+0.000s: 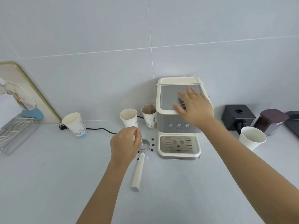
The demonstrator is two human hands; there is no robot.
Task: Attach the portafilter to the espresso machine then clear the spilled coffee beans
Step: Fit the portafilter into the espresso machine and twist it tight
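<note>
No legible text; espresso machine (pixel 178 120) base lettering too blurred.

portafilter (pixel 140 156) basket partly hidden, rack (pixel 14 131) cropped

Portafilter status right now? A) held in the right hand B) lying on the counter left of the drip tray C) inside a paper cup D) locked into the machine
B: the portafilter lies flat on the counter, handle toward the camera, left of the espresso machine.
</note>
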